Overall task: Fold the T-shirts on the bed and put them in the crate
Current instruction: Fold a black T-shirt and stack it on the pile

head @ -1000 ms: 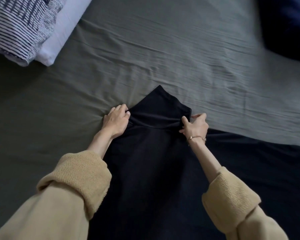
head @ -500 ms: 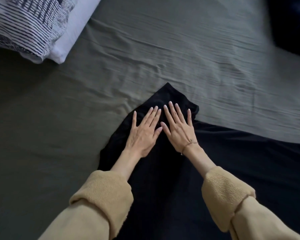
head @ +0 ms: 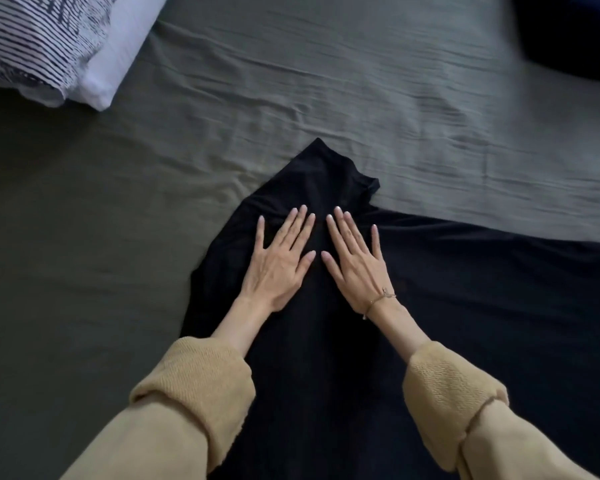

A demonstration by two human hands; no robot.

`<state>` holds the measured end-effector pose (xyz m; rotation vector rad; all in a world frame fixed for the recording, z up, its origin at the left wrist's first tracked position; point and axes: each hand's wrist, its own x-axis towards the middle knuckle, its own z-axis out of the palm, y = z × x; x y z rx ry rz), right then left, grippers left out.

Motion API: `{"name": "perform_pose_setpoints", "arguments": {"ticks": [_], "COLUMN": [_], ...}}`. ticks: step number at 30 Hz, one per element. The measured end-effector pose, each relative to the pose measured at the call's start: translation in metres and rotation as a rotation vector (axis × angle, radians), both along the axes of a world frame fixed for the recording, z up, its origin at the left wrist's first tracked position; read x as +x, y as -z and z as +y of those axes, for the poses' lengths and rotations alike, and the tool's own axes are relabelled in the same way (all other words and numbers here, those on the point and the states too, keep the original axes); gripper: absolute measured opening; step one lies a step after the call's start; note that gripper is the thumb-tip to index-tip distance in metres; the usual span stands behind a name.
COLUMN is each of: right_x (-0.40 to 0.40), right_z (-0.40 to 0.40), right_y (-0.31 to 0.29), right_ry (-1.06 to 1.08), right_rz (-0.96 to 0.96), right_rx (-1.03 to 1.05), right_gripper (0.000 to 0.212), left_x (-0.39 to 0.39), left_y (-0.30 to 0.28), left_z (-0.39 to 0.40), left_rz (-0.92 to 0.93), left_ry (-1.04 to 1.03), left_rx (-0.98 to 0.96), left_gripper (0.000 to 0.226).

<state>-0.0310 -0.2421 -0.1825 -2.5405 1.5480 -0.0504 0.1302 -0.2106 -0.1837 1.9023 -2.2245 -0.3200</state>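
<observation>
Both palms slid nearer along black T-shirt (head: 326, 341) since half-second ago. My left hand (head: 279, 259), right hand (head: 355, 261) flat, fingers spread, pressing shirt on bed (head: 84, 271), side by side.

Tan knit sleeves (head: 194, 386) with rolled cuffs; thin bracelet (head: 378, 301) on right wrist.

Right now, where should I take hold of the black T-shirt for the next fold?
Probably the far end of the black T-shirt, from its two sides: it tapers narrow there, lying just beyond the left hand and right hand, which rest flat on it.
</observation>
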Motion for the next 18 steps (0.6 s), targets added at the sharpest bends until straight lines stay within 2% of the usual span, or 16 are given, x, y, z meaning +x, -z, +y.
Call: {"name": "perform_pose_setpoints", "arguments": {"ticks": [4,8,14,18], "right_x": [-0.037,-0.082,-0.148,-0.183], "right_z": [0.005,0.012,0.003,0.005], "right_y": [-0.002,-0.004,-0.012,-0.012], "right_ry": [0.225,0.417,0.567,0.648], "right_rz": [-0.019,0.048,0.114,0.07], "right_rx": [0.072,0.132,0.162,0.183], "right_gripper": [0.07,0.063,0.065,0.064], "left_x": [0.005,-0.004,-0.058,-0.096], "left_y": [0.004,0.0,-0.007,-0.003], "left_z": [0.004,0.011,-0.005,-0.023], "left_rz": [-0.026,-0.065,-0.009,-0.072], "left_ry": [-0.12,-0.183,-0.018,0.121], "left_rx": [0.08,0.093,0.111,0.103], "left_gripper": [0.064,0.066,0.068,0.068]}}
